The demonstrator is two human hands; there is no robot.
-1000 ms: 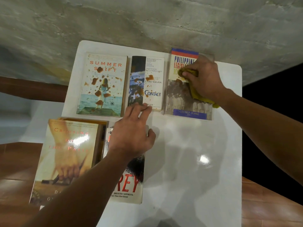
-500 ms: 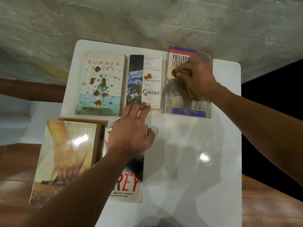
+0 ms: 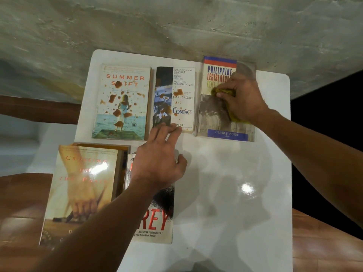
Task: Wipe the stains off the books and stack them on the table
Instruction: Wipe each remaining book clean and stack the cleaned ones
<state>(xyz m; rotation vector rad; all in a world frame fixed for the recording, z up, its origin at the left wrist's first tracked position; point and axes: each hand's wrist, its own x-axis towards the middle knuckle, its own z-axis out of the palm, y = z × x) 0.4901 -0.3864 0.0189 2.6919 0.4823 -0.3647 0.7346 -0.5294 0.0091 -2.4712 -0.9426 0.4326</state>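
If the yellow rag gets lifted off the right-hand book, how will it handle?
Probably floppy: the rag bunches under the right hand. Likely light, being small and thin. It shouldn't slide away, pressed flat on the book.

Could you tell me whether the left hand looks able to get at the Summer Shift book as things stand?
Probably yes: the left hand is open near the Contact book, and Summer Shift lies uncovered just beside it.

Table [image 3: 225, 193] right-front is open; books block the left and far edge; wall [image 3: 176, 26] directly behind.
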